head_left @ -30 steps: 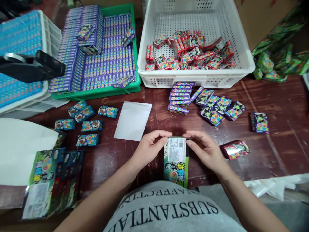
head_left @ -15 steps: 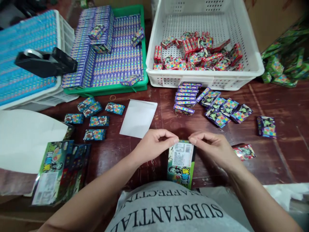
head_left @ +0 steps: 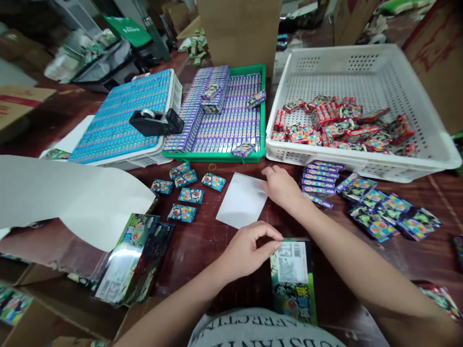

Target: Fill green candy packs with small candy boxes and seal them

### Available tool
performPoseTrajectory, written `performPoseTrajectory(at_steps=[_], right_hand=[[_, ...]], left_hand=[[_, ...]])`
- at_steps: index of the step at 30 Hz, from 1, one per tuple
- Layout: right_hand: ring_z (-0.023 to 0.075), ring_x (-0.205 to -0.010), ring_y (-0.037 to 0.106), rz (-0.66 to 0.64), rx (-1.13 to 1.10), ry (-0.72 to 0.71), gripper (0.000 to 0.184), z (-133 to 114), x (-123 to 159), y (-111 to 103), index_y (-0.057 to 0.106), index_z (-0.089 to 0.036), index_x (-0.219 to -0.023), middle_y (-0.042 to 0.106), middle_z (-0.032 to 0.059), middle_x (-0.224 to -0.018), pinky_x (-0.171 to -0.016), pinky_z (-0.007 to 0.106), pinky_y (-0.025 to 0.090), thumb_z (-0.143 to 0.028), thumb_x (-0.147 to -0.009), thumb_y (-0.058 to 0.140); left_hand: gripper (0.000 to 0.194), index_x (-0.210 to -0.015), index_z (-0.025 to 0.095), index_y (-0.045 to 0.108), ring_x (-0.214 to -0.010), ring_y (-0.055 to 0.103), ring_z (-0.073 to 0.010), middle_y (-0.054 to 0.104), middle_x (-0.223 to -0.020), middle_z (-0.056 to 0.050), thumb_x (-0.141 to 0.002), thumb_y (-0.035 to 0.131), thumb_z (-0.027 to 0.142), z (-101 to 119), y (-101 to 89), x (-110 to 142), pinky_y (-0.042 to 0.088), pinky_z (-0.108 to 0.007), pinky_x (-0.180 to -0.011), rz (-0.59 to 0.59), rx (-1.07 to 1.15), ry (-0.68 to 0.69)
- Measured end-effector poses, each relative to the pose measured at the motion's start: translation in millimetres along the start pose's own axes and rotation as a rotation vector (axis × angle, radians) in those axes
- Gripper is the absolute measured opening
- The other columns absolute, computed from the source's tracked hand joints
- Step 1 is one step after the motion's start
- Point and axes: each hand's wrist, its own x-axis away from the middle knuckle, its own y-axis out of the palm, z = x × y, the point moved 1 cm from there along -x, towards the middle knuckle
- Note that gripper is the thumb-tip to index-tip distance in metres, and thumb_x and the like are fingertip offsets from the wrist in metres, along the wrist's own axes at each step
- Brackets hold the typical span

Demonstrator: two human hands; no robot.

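My left hand (head_left: 253, 248) pinches the top edge of a flat green-and-black printed packet (head_left: 294, 299) with a white barcode label. The packet lies near my body at the table's front edge. My right hand (head_left: 281, 188) is at the upper right edge of a white paper sheet (head_left: 240, 200); its bent fingers are slightly apart, and I see nothing held in them. Just right of that hand stands a row of small purple candy boxes (head_left: 319, 178). Several small blue candy boxes (head_left: 191, 195) lie left of the sheet.
A black tape dispenser (head_left: 155, 123) sits on the tray of blue boxes (head_left: 123, 115). Beside it are a green tray (head_left: 263, 115) of purple boxes and a white basket (head_left: 361, 166) with red boxes. More printed packets (head_left: 126, 260) are stacked at left; loose purple boxes (head_left: 379, 207) lie at right.
My right hand has let go of the packet and moved forward and left to the white sheet. The left hand still pinches the packet's top edge. The view has shifted left and up.
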Motion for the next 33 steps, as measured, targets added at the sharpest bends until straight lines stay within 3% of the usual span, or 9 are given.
performPoseTrajectory(at_steps=[3, 7, 11, 16, 18, 20, 24, 28, 33], right_hand=[[0.0316, -0.106, 0.065, -0.046, 0.016, 0.002, 0.009, -5, -6, 10, 0.070, -0.018, -0.094, 0.073, 0.0140, -0.106, -0.091, 0.042, 0.049, -0.020, -0.088, 0.065], [0.0212, -0.081, 0.068, -0.071, -0.061, 0.008, 0.011, -13, 18, -1, 0.065, -0.023, -0.100, 0.074, 0.0038, -0.094, -0.076, 0.034, 0.051, -0.026, -0.094, 0.056], [0.0180, -0.086, 0.069, -0.118, -0.489, -0.224, 0.016, -29, 42, -30, 0.063, -0.025, -0.107, 0.073, 0.0012, -0.099, -0.079, 0.031, 0.054, -0.035, -0.101, 0.052], [0.0305, -0.134, 0.051, 0.231, -0.455, -0.476, 0.070, -22, 48, -68, 0.051, -0.027, -0.142, 0.055, 0.0108, -0.145, -0.112, 0.046, 0.043, -0.044, -0.081, 0.082], [0.0308, -0.131, 0.054, 0.226, -0.423, -0.476, 0.064, -16, 46, -74, 0.057, -0.027, -0.136, 0.061, 0.0099, -0.138, -0.111, 0.047, 0.044, -0.044, -0.080, 0.083], [0.0243, -0.106, 0.067, 0.103, -0.514, -0.402, 0.038, -12, 46, -74, 0.067, -0.027, -0.121, 0.071, 0.0058, -0.115, -0.093, 0.039, 0.054, -0.042, -0.087, 0.077], [0.0153, -0.075, 0.066, -0.070, -0.764, -0.249, 0.021, -9, 51, -69, 0.071, -0.023, -0.103, 0.073, 0.0018, -0.091, -0.064, 0.026, 0.053, -0.040, -0.092, 0.072], [0.0137, -0.076, 0.064, -0.066, -0.848, -0.205, 0.024, -4, 53, -68, 0.069, -0.024, -0.109, 0.071, 0.0009, -0.093, -0.064, 0.025, 0.052, -0.039, -0.092, 0.072], [0.0137, -0.074, 0.061, 0.043, -0.740, -0.225, 0.017, 2, 43, -70, 0.071, -0.022, -0.090, 0.069, 0.0003, -0.083, -0.066, 0.026, 0.048, -0.039, -0.091, 0.073]], left_hand=[[0.019, -0.114, 0.021, 0.069, -0.115, 0.066, -0.0224, 0.070, -0.124, -0.010, -0.096, 0.063, 0.024, -11, -14.9, 6, 0.052, -0.039, -0.103, 0.180, -0.257, 0.062], [0.058, -0.141, 0.017, 0.052, -0.144, 0.044, -0.0356, 0.047, -0.153, -0.021, -0.091, 0.073, 0.035, -16, -29.5, -6, 0.039, -0.053, -0.117, 0.546, -0.719, 0.237], [0.058, -0.151, 0.020, 0.042, -0.128, 0.060, -0.0316, 0.062, -0.140, -0.018, -0.097, 0.062, 0.023, -6, -46.7, -30, 0.047, -0.049, -0.109, 0.680, -0.845, 0.375], [0.061, -0.151, 0.026, 0.041, -0.102, 0.072, -0.0217, 0.071, -0.125, -0.009, -0.095, 0.066, 0.026, 21, -69.2, -37, 0.061, -0.034, -0.088, 0.680, -0.193, 0.232], [0.068, -0.152, 0.027, 0.039, -0.100, 0.073, -0.0206, 0.071, -0.124, -0.007, -0.092, 0.071, 0.027, 30, -71.3, -36, 0.062, -0.031, -0.083, 0.598, 0.090, 0.197], [0.076, -0.154, 0.031, 0.035, -0.100, 0.072, -0.0189, 0.070, -0.124, -0.005, -0.089, 0.074, 0.023, 36, -71.3, -36, 0.062, -0.029, -0.083, 0.542, 0.240, 0.233], [0.092, -0.158, 0.041, 0.026, -0.102, 0.070, -0.0175, 0.068, -0.127, -0.004, -0.085, 0.076, 0.016, 38, -74.1, -36, 0.060, -0.030, -0.088, 0.511, 0.222, 0.344], [0.043, -0.131, 0.029, 0.064, -0.097, 0.071, -0.0191, 0.072, -0.118, -0.006, -0.089, 0.073, 0.024, 33, -83.3, -40, 0.059, -0.030, -0.082, 0.447, 0.116, 0.223], [0.018, -0.100, 0.022, 0.073, -0.079, 0.067, -0.0159, 0.072, -0.087, -0.002, -0.085, 0.079, 0.031, 31, -103.2, -52, 0.055, -0.029, -0.072, 0.437, 0.047, 0.149]])
